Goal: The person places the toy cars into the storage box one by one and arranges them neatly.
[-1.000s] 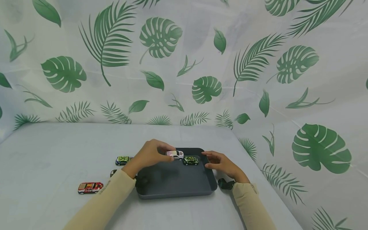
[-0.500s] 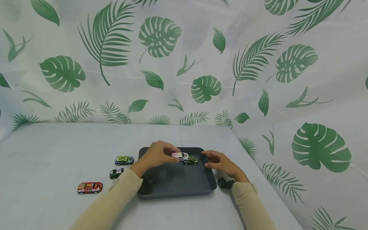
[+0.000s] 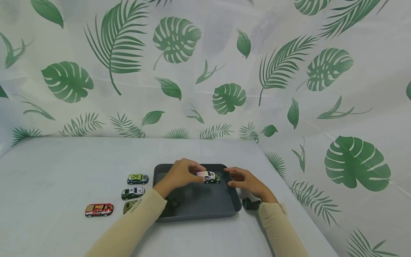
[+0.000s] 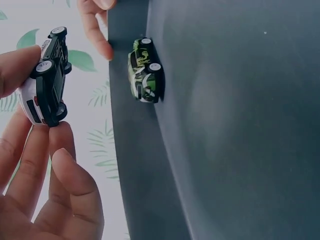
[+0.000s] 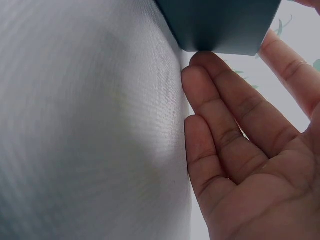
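My left hand (image 3: 181,175) pinches a white toy car (image 3: 206,175) between thumb and fingers, holding it above the dark grey tray (image 3: 199,205). Wheels and black underside of that car show in the left wrist view. A green camouflage toy car (image 4: 144,72) stands in the tray, against its far wall; the white one partly covers it in the head view. At the tray's right side is my right hand (image 3: 247,182), fingers loosely extended. In the right wrist view its fingertips (image 5: 202,60) are right at the tray's outer wall (image 5: 220,30).
Left of the tray, a yellow-green toy car (image 3: 138,179), a white-and-green one (image 3: 133,192) and an olive one (image 3: 129,206), partly behind the sleeve, form a column. A red toy car (image 3: 99,210) lies farther left. A leaf-patterned cloth (image 3: 179,89) hangs behind the table.
My left hand has moved right with the white car, which now overlaps the green camouflage car in the head view. The olive car has come into sight beside the sleeve. My right hand stays put.
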Demonstrator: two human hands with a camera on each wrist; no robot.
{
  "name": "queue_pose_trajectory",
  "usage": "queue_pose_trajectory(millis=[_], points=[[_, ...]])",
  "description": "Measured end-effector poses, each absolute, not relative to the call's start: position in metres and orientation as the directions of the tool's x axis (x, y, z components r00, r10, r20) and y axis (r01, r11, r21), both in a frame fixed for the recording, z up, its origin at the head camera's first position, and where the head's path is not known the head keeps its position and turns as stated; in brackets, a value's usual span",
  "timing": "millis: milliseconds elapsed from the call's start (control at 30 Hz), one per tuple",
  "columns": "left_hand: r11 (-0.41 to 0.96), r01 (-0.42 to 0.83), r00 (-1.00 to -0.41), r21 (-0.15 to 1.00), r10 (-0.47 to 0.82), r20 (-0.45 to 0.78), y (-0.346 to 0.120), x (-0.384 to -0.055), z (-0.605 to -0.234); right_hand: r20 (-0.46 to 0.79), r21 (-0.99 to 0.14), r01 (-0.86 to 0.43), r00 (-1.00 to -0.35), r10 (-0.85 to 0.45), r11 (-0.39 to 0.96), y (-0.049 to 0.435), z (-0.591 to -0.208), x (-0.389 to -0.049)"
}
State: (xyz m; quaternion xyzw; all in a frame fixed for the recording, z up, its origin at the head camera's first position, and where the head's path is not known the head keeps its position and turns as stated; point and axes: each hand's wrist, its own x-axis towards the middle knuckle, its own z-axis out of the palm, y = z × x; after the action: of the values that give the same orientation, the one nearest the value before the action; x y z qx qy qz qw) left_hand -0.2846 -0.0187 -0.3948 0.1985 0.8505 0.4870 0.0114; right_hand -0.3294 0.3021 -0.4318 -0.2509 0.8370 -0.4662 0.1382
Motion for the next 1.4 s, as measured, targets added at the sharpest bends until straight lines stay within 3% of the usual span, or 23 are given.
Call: queue_pose_trajectory(millis=[833, 1400], points=[[0.497, 0.298, -0.931, 0.815, 0.341, 0.132, 0.01, -0.292, -0.408, 0.012, -0.854, -0.3, -0.827, -0.561, 0.425, 0.302, -0.433, -0.33], [0.628, 0.246, -0.948, 0.739, 0.315, 0.049, 0.023, -0.291, -0.411, 0.004, -0.863, -0.286, -0.827, -0.562, 0.415, 0.302, -0.43, -0.328]])
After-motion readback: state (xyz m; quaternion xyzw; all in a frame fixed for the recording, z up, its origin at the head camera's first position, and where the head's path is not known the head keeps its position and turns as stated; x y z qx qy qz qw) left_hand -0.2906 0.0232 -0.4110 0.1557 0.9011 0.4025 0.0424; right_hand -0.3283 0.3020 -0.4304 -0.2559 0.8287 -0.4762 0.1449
